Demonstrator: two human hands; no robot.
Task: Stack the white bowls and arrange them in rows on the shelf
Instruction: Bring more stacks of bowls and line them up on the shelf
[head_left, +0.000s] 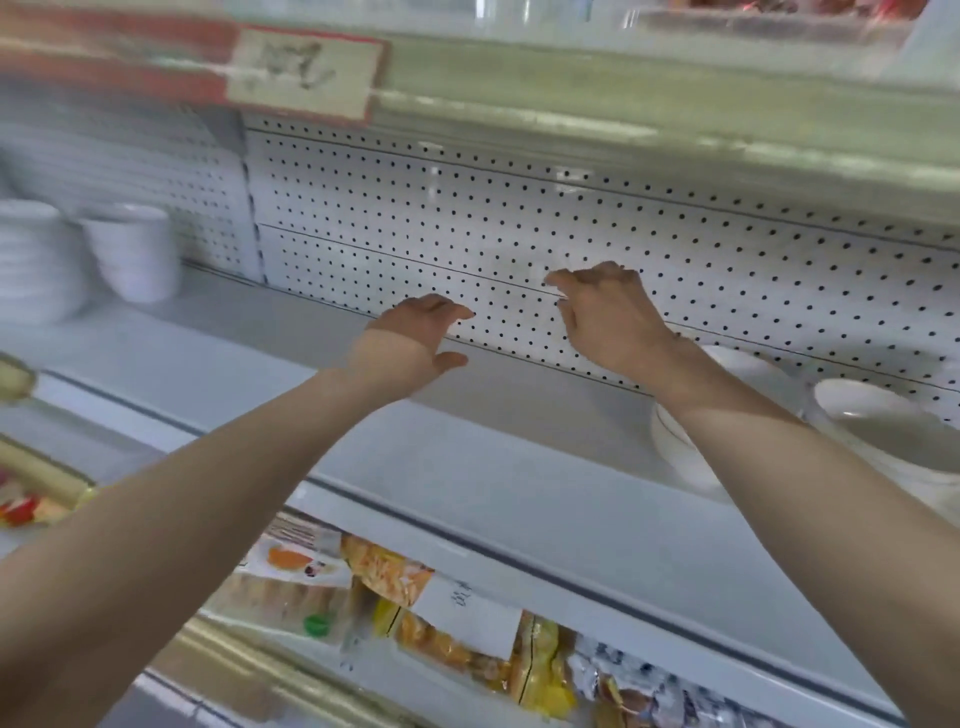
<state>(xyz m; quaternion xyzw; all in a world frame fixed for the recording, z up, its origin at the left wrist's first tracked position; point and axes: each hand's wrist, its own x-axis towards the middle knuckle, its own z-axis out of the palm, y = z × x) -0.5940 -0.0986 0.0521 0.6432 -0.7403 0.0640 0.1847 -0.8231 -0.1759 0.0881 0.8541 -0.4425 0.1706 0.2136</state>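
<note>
The shelf (467, 457) has an open stretch through its middle, reachable from the front edge. It is bounded on the left by a blurred white stack (36, 265) with a taller stack (132, 254) just beside it, and on the right by bowls (675, 452) partly hidden behind a forearm. The pegboard (519, 218) closes the back, and the upper shelf (623, 104) overhangs the whole stretch and caps the room above.
</note>
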